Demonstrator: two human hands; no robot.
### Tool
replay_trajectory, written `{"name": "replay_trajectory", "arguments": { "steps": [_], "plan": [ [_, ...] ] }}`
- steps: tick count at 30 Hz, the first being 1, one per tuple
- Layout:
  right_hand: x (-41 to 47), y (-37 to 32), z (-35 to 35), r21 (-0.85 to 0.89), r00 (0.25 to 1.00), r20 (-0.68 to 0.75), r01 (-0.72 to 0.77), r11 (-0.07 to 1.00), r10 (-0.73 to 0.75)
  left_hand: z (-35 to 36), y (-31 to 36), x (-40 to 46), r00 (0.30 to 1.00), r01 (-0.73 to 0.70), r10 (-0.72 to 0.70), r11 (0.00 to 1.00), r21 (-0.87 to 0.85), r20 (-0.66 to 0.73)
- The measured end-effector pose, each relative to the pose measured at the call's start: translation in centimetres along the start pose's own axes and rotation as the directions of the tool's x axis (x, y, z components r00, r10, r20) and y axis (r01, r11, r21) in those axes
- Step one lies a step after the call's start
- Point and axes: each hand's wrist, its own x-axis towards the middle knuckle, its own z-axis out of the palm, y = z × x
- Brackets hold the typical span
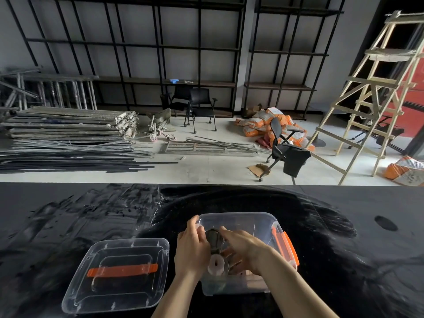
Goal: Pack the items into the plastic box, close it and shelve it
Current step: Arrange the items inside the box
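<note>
Now on the black desk point(321, 226) sits the clear plastic box point(241, 220), its lid point(119, 275) just left. Left hand point(191, 247) curls over the box's left rim; right hand point(246, 249) reaches inside, fingers loosely extended onto a metal item point(214, 239) above a pink ring point(216, 264).

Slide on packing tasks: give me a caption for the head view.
Both hands, left and right, arrange items inside the open plastic box; its lid lies alongside.

Beyond the black table point(68, 214): stacked metal poles point(68, 134), office chairs point(202, 104), orange sacks point(263, 125), wooden ladder point(371, 92).
</note>
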Motion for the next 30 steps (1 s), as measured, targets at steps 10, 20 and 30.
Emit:
{"name": "replay_trajectory", "arguments": {
  "steps": [10,20,30],
  "plan": [
    [0.9,1.8,-3.7,-0.84,0.947,-0.034,0.146,0.522,-0.319,0.0,-0.1,0.0,1.0,-0.018,0.018,1.0,-0.006,0.0],
    [1.0,0.8,-3.6,-0.959,0.96,0.279,0.278,0.048,0.012,0.1,-0.3,0.0,0.998,-0.057,0.057,0.998,0.036,-0.001],
    [2.3,1.2,-3.3,-0.952,0.954,0.298,0.299,-0.071,0.024,0.1,-0.1,-0.1,0.998,-0.057,0.059,0.996,0.072,-0.015]
  ]
}}
